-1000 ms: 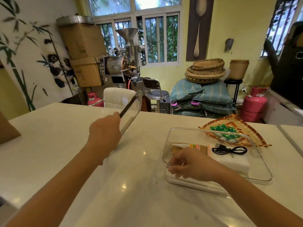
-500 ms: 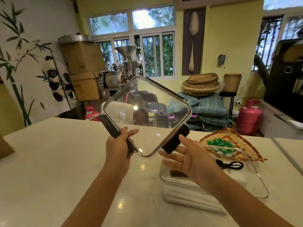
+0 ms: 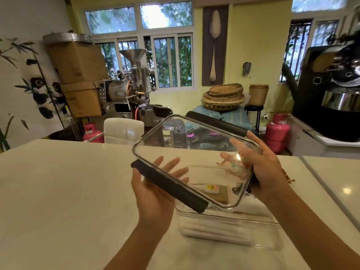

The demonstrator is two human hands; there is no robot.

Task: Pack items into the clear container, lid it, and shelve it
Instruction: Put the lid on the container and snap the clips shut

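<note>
Clear lid [image 3: 196, 152], black clips on two sides, tilted above open clear container [image 3: 229, 225] on counter.

pink gas cylinder [image 3: 277, 132], stacked woven baskets [image 3: 223, 96]

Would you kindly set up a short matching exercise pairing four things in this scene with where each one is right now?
Things:
1. clear lid
2. clear container
3. woven baskets
4. pink gas cylinder

Places:
A. stacked on striped sacks by the far wall
B. on the floor beyond the counter, at right
C. held tilted in the air between the left hand and right hand
D. resting on the white counter, under the lid

Pairs: 1-C, 2-D, 3-A, 4-B
</note>
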